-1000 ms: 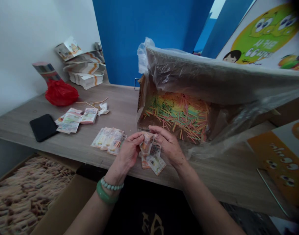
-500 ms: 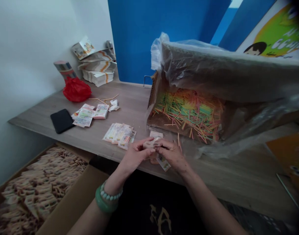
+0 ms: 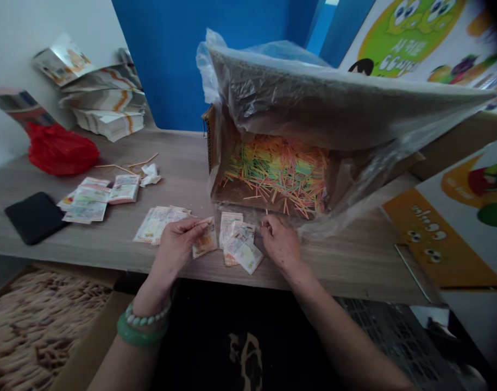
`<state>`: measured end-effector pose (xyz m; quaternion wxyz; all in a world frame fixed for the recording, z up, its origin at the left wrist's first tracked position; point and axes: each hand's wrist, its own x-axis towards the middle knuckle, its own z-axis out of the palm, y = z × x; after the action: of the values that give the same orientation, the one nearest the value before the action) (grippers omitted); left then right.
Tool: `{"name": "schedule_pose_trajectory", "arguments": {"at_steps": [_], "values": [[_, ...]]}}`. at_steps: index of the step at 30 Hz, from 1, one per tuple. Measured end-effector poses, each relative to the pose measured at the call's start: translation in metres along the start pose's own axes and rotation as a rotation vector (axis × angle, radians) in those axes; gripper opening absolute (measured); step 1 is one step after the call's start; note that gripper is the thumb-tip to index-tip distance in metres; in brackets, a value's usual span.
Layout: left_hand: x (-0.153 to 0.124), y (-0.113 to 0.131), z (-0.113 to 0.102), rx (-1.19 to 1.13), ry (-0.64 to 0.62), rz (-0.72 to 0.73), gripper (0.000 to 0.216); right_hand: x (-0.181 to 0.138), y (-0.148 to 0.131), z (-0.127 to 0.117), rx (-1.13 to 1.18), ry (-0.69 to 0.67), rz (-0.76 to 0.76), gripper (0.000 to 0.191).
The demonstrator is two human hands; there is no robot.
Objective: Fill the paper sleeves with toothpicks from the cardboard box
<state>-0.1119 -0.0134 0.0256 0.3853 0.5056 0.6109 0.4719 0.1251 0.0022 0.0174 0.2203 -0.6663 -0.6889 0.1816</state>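
Note:
My left hand (image 3: 178, 244) is closed on a small printed packet (image 3: 205, 245) and holds it just above the wooden table (image 3: 354, 260). My right hand (image 3: 278, 241) rests near the front of the cardboard box (image 3: 215, 157), fingers curled, with a thin stick seemingly pinched at its fingertips. Between the hands lies a small pile of printed packets (image 3: 238, 244). The box lies on its side, lined with clear plastic (image 3: 313, 103), and holds many coloured sticks (image 3: 278, 174). A second batch of packets (image 3: 158, 222) lies left of my left hand.
More packets (image 3: 97, 195) and a black phone (image 3: 34, 217) lie at the left, behind them a red bag (image 3: 61, 149) and stacked printed sheets (image 3: 105, 103). A carton of beige items (image 3: 40, 326) stands below the table's left edge. Printed boards (image 3: 447, 233) lie at the right.
My hands have parted: the left carried one packet to the left, the right moved toward the box opening. The camera view swung right and down.

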Motion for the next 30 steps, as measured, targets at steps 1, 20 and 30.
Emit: {"name": "schedule_pose_trajectory", "arguments": {"at_steps": [1, 20, 30], "values": [[0.005, -0.005, -0.001, 0.132, 0.049, 0.01, 0.025, 0.003, 0.003, -0.003, -0.164, 0.009, 0.054, 0.022], [-0.043, 0.013, 0.077, 1.126, -0.19, 0.233, 0.026, 0.024, 0.012, -0.004, -0.399, -0.229, 0.151, 0.033], [-0.039, -0.01, 0.071, 0.694, -0.035, 0.315, 0.012, 0.01, 0.018, -0.012, -0.45, -0.1, 0.166, 0.029]]}}
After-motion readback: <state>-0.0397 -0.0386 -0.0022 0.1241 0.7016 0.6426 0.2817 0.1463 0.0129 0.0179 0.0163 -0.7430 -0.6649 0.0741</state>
